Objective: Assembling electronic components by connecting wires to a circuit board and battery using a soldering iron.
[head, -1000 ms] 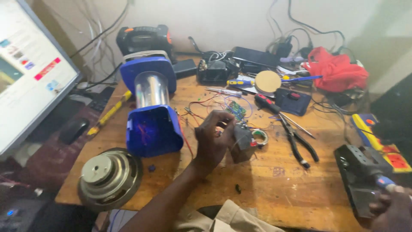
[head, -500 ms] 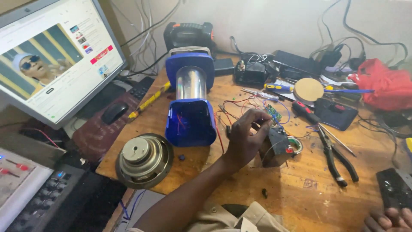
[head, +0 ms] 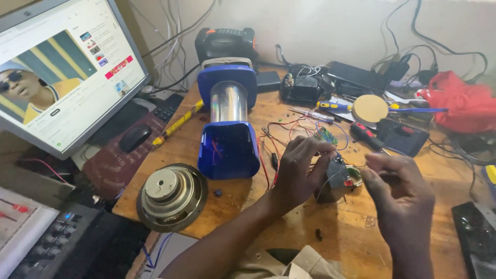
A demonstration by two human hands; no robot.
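Now the right hand [head: 400, 188] is coming in at 3 o'clock, pinching a thin wire. Left hand [head: 305, 165] is gripping the small dark part [head: 338, 178] on the wooden table [head: 248, 199]; holding it steady seems best.

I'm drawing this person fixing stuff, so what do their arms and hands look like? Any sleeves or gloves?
Both hands are bare: no gloves, rings or watch show on the left hand or the right hand. The forearms are uncovered too, with no sleeve reaching them. Lower down, a bit of tan cloth shows, probably their clothing.
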